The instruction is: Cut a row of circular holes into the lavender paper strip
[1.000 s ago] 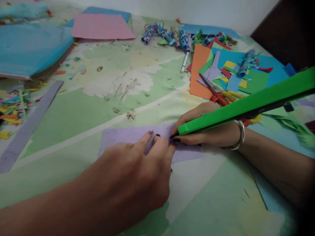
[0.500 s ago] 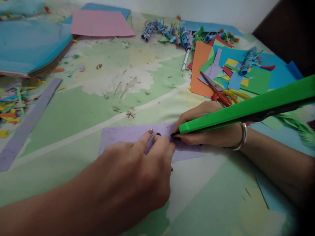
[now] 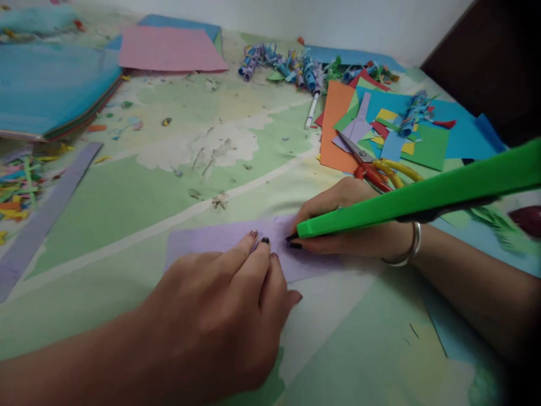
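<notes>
My left hand [image 3: 228,304] lies over a strip of purple paper [image 3: 198,239], its fingertips pressing on the sheet and its thumb stretched out at the near edge. My right hand [image 3: 338,214], with a bangle at the wrist, is closed around a long bright green tool [image 3: 406,197]. Its kind does not show clearly; it has a blunt squared tip and a dark underside. The tip points down-left, just above the purple paper. Thumb and finger pinch together beside it, and the grip is partly hidden behind the tool.
Scissors [image 3: 367,163] with red and yellow handles lie beyond my right hand, on coloured paper sheets [image 3: 336,129]. Fringed paper rolls [image 3: 308,73] and a white pen [image 3: 311,111] are farther back. On the left are a blue paper stack [image 3: 54,84], a long purple strip [image 3: 54,208] and scraps [image 3: 21,186].
The view has shifted slightly. My left thumb now shows, stretched out, and my left fingers have drawn a little away from the green tool's tip. The purple paper stays beneath both hands.
</notes>
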The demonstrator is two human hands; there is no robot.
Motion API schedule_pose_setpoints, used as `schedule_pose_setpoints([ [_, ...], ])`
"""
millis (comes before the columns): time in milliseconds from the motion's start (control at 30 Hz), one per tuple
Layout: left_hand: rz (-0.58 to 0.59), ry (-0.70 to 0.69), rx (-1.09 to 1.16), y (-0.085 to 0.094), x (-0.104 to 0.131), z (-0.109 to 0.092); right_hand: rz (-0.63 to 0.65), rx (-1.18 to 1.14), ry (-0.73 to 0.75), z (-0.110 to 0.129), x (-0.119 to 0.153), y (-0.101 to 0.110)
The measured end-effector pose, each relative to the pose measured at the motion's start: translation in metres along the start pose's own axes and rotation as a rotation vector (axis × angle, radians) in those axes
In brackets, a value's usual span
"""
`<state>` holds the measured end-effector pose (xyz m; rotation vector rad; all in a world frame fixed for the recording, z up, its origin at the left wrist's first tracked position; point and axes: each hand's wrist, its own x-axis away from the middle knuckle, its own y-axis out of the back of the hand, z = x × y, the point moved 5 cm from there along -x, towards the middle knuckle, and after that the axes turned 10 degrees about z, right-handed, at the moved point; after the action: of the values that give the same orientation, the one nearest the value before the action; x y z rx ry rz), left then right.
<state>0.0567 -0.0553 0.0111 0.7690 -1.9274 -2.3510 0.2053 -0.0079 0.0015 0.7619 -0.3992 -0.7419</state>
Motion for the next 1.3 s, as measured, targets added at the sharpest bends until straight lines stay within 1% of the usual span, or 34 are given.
schedule_pose_setpoints([
  [67,-0.039,0.034,0.051,0.001,0.005,-0.003,0.01,0.005,-0.014,0.001,0.001,0.0],
  [100,-0.079,0.046,0.072,0.003,0.008,-0.005,0.01,-0.001,-0.023,0.001,0.001,0.0],
  [200,-0.154,0.062,0.135,0.003,0.015,-0.01,-0.014,-0.048,-0.04,0.001,-0.001,0.001],
  [300,-0.172,0.046,0.135,0.001,0.016,-0.009,-0.022,-0.131,-0.082,0.0,-0.003,0.0],
  [367,-0.136,0.005,0.097,-0.001,0.014,-0.008,-0.033,-0.163,-0.111,0.0,-0.004,-0.002],
  [433,-0.082,-0.02,0.043,-0.003,0.01,-0.005,-0.064,-0.156,-0.092,0.001,-0.004,-0.002],
  [500,-0.038,-0.023,-0.001,-0.005,0.008,-0.001,-0.095,-0.115,-0.062,0.003,-0.003,-0.002],
  [600,-0.004,-0.027,-0.009,-0.006,0.005,0.002,-0.084,-0.027,-0.093,0.001,-0.001,-0.002],
  [667,-0.005,-0.037,-0.004,-0.006,0.004,0.002,-0.058,-0.017,-0.117,-0.002,0.001,-0.002],
  [800,-0.017,-0.043,-0.015,-0.007,0.004,0.001,-0.03,-0.089,-0.108,-0.004,0.003,-0.001],
  [933,0.031,-0.024,-0.016,-0.01,0.004,0.002,-0.041,-0.08,-0.108,-0.003,0.003,0.001],
  [1067,0.042,-0.028,-0.028,-0.009,0.003,0.002,-0.02,-0.081,-0.099,-0.002,0.003,0.0],
  [1200,0.026,-0.028,-0.03,-0.007,0.001,0.003,-0.019,-0.08,-0.092,-0.002,0.004,-0.001],
  [1300,0.022,-0.035,-0.024,-0.007,0.001,0.003,-0.046,-0.061,-0.102,-0.001,0.005,-0.001],
])
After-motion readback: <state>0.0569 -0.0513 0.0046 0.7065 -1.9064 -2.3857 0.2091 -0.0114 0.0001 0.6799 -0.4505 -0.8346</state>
